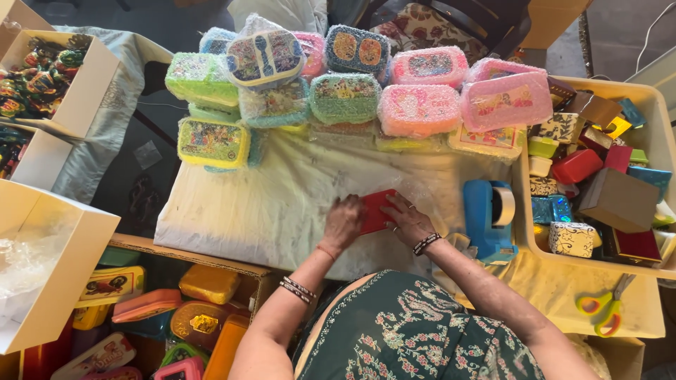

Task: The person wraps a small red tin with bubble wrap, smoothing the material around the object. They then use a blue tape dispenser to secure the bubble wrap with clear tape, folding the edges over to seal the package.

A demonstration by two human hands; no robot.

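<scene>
Head view: both hands press flat on a small red box [375, 211] lying on clear wrapping film [415, 193] mid-bench [232, 211]; left hand [343, 224] on its near-left edge, right hand [407, 219] on its right side, fingers spread, no closed grip. The box looks unwrapped as yet, its long axis running near to far. A blue tape dispenser [487, 218] stands to the right; wrapped lunch boxes [345, 95] are stacked beyond.

- red flat box [375, 210]: small, rectangular, lying flat on white cloth-covered table [267, 204], near its front edge
- clear plastic wrap [415, 191]: crinkled, transparent, spread around and just right of red flat box, partly under it
</scene>
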